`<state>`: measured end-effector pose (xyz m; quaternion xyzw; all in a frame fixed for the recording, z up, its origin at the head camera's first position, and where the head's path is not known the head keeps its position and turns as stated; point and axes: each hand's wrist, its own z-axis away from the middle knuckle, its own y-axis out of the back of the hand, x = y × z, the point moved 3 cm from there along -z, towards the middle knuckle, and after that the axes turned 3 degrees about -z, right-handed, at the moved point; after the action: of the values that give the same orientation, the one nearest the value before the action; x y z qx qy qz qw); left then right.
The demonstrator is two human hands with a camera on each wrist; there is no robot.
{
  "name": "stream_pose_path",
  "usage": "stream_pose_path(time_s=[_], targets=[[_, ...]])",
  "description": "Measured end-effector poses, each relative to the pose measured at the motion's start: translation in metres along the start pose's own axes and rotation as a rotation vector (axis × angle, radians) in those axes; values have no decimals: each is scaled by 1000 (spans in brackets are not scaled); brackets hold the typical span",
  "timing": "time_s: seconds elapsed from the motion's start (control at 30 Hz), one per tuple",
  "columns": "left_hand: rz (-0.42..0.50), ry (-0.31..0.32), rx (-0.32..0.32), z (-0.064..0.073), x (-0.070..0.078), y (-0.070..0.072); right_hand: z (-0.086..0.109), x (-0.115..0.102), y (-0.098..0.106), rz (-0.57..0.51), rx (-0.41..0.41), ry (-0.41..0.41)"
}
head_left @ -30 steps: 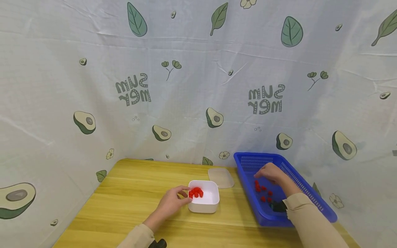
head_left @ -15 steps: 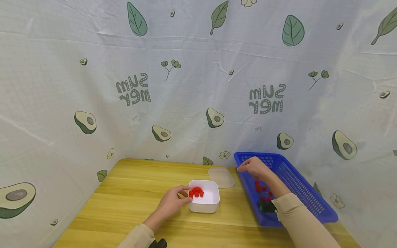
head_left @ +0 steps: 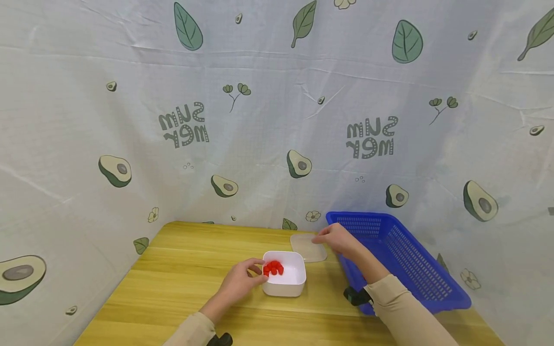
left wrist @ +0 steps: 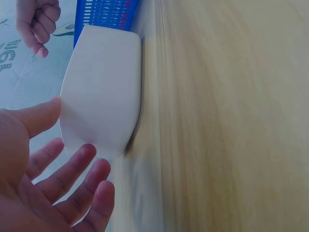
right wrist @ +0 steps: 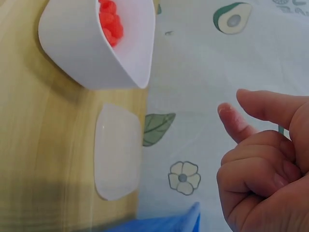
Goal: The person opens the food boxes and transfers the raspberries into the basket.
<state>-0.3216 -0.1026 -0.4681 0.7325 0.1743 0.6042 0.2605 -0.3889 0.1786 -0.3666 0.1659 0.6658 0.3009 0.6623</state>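
Red Pieces Gather in White Box

We see a person's left hand (head_left: 242,278) with fingers relaxed and spread along the left side of a white box (head_left: 283,290), the thumb touching its rim. Red pieces (head_left: 273,268) cluster in the box's left part. The right hand (head_left: 342,239) hangs in the air near a blue basket (head_left: 421,254), index finger and thumb parted, other fingers curled; we cannot tell whether those hold anything. A pale square lid (head_left: 307,247) lies just beside the box on the wooden table (head_left: 207,245), before a printed cloth (head_left: 259,134).
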Motion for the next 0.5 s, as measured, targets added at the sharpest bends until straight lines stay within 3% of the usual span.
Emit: stream_pose_path(time_s=[0.5], targets=[[27, 20, -14, 0, 0, 2, -4, -2, -45, -59, -83, -31]])
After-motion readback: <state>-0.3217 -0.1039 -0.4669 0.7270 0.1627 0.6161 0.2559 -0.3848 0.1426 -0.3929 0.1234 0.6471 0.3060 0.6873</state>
